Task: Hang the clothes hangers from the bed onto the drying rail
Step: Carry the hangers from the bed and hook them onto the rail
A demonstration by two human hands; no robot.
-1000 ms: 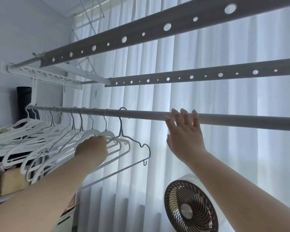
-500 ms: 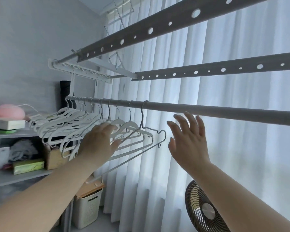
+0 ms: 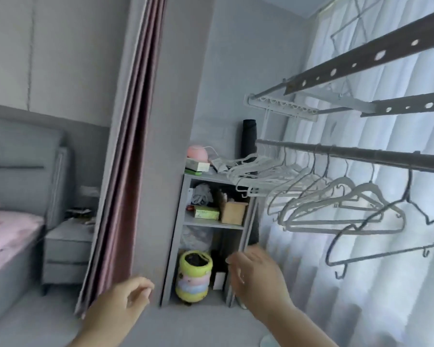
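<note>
Both hands are held below the rail (image 3: pixel 361 154), well apart from it. The left hand (image 3: pixel 125 300) is loosely curled, the right hand (image 3: pixel 257 274) relaxed with fingers slightly bent; nothing is gripped. The hangers (image 3: pixel 336 206) are hung along the rail.

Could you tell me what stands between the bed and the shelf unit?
In the head view, a grey nightstand and a pink curtain stand between the bed and the shelf unit.

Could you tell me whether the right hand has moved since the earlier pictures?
Yes. The right hand has come down from the drying rail and is now well below it, holding nothing.
</note>
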